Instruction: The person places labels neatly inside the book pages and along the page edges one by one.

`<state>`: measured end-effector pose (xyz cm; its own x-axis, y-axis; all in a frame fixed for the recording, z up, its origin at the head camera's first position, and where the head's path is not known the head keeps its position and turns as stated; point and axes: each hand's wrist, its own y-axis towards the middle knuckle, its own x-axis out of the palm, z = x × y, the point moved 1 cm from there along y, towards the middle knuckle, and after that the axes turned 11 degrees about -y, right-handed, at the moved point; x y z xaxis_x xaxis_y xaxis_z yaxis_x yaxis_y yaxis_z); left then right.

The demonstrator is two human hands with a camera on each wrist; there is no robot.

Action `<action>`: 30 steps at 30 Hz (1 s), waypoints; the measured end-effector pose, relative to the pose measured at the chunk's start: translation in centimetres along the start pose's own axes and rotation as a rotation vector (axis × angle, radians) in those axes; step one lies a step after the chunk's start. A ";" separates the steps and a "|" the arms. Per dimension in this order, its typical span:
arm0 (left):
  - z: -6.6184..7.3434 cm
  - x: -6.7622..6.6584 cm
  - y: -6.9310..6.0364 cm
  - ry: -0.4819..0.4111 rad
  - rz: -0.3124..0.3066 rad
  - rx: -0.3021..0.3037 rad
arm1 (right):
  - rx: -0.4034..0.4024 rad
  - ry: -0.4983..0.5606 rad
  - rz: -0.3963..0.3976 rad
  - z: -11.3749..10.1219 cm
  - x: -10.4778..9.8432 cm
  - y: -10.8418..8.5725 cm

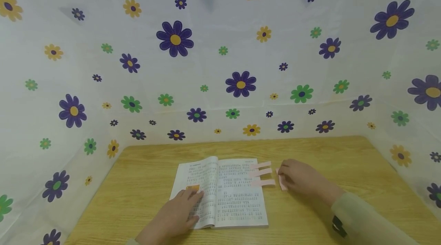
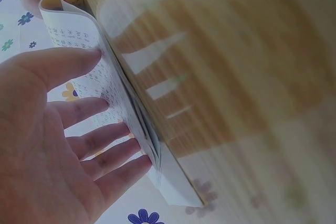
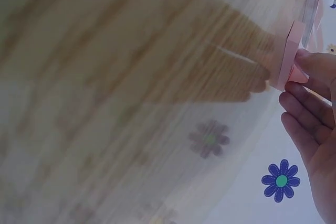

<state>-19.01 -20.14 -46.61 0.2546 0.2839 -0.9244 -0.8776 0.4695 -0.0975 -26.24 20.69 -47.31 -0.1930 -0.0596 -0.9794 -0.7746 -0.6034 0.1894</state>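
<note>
An open book (image 1: 241,195) of printed text lies on the table. My left hand (image 1: 180,208) rests on its left page, fingers loosely extended; in the left wrist view the fingertips of this hand (image 2: 79,135) touch the paper. Beside the fingertips is a small orange patch (image 1: 193,188) on that page. Three pink sticky strips (image 1: 267,182) stick out past the right page's edge. To the right of the book, my right hand (image 1: 299,176) is at a pad of pink sticky notes (image 3: 290,51), its thumb and forefinger pinching a lifted pink sheet (image 3: 298,75).
The wood-grain table (image 1: 138,168) is glossy and reflects the hands and strips. A white sheet with printed flowers (image 1: 206,65) hangs behind the table and along both sides.
</note>
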 end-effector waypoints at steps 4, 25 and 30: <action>0.0 -0.1 0.0 -0.002 -0.003 -0.005 | 0.017 0.010 -0.038 0.0 -0.3 0.3; -0.2 0.2 0.1 0.013 0.008 0.017 | 0.015 -0.010 0.008 0.2 -0.1 0.5; -0.3 0.2 0.1 0.013 0.003 0.014 | 0.049 -0.011 -0.021 0.0 -0.1 0.4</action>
<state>-19.16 -20.25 -46.90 0.2472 0.2747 -0.9292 -0.8725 0.4803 -0.0901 -26.55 20.47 -47.12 -0.1828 -0.0383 -0.9824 -0.8070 -0.5649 0.1722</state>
